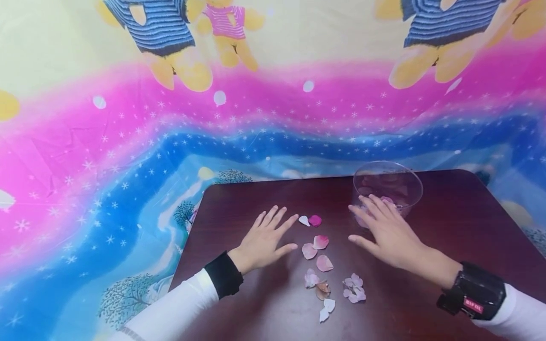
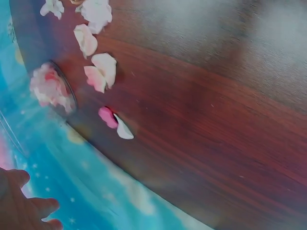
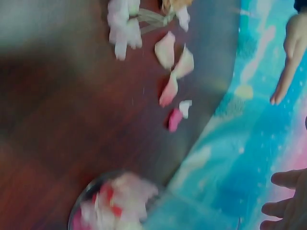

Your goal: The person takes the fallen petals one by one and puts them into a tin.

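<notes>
My left hand hovers palm down over the table with its fingers spread, left of the loose petals. Holding nothing, my right hand is stretched out in front of a clear round container and partly hides it. Pink and white petals lie inside that container. Nearest the left fingertips are a white petal and a magenta petal. Below them come a deep pink petal and paler pink petals.
Closer to me lie a brownish petal, white petals and a pale pink cluster. The dark red wooden table has rounded far corners. Behind it hangs a printed cloth with bears and snowflakes.
</notes>
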Tool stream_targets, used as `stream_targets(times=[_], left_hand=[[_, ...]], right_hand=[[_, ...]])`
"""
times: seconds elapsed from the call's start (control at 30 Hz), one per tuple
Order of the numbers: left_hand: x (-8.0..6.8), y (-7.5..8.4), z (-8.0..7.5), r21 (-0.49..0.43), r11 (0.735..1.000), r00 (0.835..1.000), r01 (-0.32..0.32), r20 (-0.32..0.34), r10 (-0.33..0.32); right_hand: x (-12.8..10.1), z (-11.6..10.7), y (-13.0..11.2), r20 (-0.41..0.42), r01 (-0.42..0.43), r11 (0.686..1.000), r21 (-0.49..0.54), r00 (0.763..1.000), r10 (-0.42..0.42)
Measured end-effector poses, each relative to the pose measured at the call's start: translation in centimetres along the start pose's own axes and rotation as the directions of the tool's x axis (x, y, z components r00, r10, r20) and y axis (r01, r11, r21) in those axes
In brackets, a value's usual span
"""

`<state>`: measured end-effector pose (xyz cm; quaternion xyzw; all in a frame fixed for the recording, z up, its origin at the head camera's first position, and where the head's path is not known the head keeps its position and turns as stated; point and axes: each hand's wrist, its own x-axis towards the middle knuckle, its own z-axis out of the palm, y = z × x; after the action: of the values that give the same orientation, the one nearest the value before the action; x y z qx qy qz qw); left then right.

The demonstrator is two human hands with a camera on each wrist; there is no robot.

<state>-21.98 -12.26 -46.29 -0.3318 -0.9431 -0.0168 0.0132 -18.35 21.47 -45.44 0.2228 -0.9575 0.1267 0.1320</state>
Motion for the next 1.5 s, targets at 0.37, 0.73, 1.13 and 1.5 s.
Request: stream_targets(times=[0.37,0.73,1.13,1.5], left_hand=[[-0.8,-1.4,-0.2,-0.048,0.998,0.999,0.043,-0.002,-0.043],[0.3,-2.0,1.1,-0.066,0.997,0.999,0.028,0.036,-0.025],[3.4,-2.5,3.4,-0.103,0.994,0.995,0.041,0.096,-0.031],[6.2,-2.4,6.5,-0.117,0.986,0.984,0.115,0.152,-0.096]], right_hand=[[-0.4,2.2,-2.4,0.072,0.026,0.999,0.020,0.997,-0.027],[0.9,4.5,-2.6,0.075,0.008,0.997,0.073,0.997,-0.013],[3.5,7.4,-1.5,0.083,-0.041,0.998,0.045,0.996,0.038],[4.5,8.8,-1.5,0.122,-0.064,0.996,0.070,0.991,0.055]])
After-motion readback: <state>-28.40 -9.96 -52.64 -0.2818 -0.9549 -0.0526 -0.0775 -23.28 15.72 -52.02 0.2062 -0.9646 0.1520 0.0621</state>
